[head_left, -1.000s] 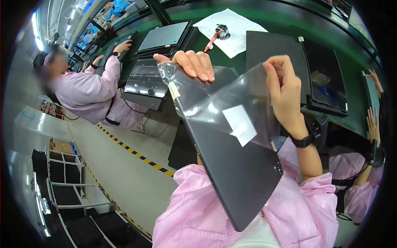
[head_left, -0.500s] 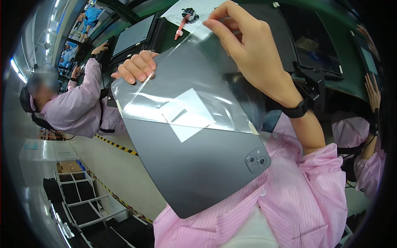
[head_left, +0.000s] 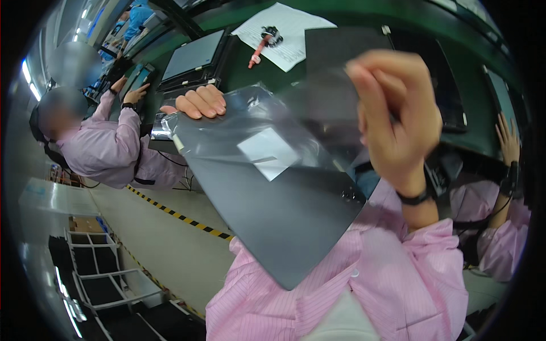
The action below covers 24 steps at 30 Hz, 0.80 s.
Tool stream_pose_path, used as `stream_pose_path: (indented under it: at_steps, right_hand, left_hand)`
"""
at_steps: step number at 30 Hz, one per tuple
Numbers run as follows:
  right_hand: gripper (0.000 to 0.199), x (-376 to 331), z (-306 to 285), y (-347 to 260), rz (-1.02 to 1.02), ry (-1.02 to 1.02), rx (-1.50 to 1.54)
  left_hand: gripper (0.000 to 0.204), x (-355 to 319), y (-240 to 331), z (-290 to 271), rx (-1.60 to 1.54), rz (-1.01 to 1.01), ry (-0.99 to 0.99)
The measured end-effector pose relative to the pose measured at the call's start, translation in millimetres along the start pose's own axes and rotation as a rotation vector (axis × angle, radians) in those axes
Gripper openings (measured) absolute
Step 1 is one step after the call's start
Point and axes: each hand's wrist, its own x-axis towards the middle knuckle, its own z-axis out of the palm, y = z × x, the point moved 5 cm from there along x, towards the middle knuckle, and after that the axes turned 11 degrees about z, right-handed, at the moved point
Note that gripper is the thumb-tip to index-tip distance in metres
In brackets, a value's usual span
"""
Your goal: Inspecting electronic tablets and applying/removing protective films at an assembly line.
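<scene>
A dark grey tablet [head_left: 273, 227] is tilted in front of my chest, its back and camera lenses [head_left: 351, 195] facing up. My left hand [head_left: 200, 103] is closed round its far left edge, fingers on top. Clear plastic film [head_left: 227, 133] lies wrinkled over the far half, with a white square label [head_left: 269, 153] showing there. Small pale tabs sit at the film's edges. My right hand [head_left: 401, 116] is raised right of the tablet, fingers curled into a pinch and blurred by motion; whether film is between the fingertips is hard to make out.
On the green bench [head_left: 170, 54] are a paper sheet [head_left: 296, 34] with a red pen-like tool [head_left: 257, 55], a stacked tablet [head_left: 193, 57] and dark panels [head_left: 421, 79]. Co-workers sit left [head_left: 108, 142] and right [head_left: 509, 142]. A white-framed rack [head_left: 114, 275] stands lower left.
My right hand has moved from the film's far corner rightward and nearer to me. The film, earlier stretched up toward it, now sits lower. The tablet has turned and shifted slightly right.
</scene>
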Motion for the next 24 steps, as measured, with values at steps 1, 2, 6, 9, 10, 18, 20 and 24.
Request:
stream_pose_path:
  at_steps: [1, 2, 6, 9, 10, 18, 20, 24]
  right_hand:
    - [0.009, -4, -9, -10, -0.046, -0.024, -0.075]
    - [0.012, -8, -13, -17, -0.044, -0.121, -0.078]
    - [0.014, -40, -25, -36, -0.449, -0.243, -0.046]
    - [0.028, -69, -34, -25, -0.712, -0.213, 0.163]
    - [0.034, -74, -35, -18, -0.661, -0.269, 0.162]
    - [0.052, -76, -44, 72, 0.624, -0.388, 0.601]
    - [0.049, -81, -52, 69, 0.578, -0.366, 0.761]
    - [0.050, -74, -67, 76, 0.541, -0.080, 0.530]
  left_hand:
    - [0.064, 1, 1, -1, 0.021, -0.019, -0.009]
    - [0.068, 2, 1, -2, 0.011, -0.034, -0.001]
    - [0.074, 8, -12, 5, -0.034, 0.006, 0.104]
    - [0.082, 9, -27, 12, -0.012, 0.094, 0.550]
    - [0.076, 7, -26, 16, 0.232, 0.117, 0.719]
    - [0.065, 6, -30, 23, 0.550, 0.133, 0.991]
    - [0.067, -2, -28, 10, 0.313, 0.188, 0.777]
    - [0.033, -38, -31, 0, 0.175, 0.148, 0.549]
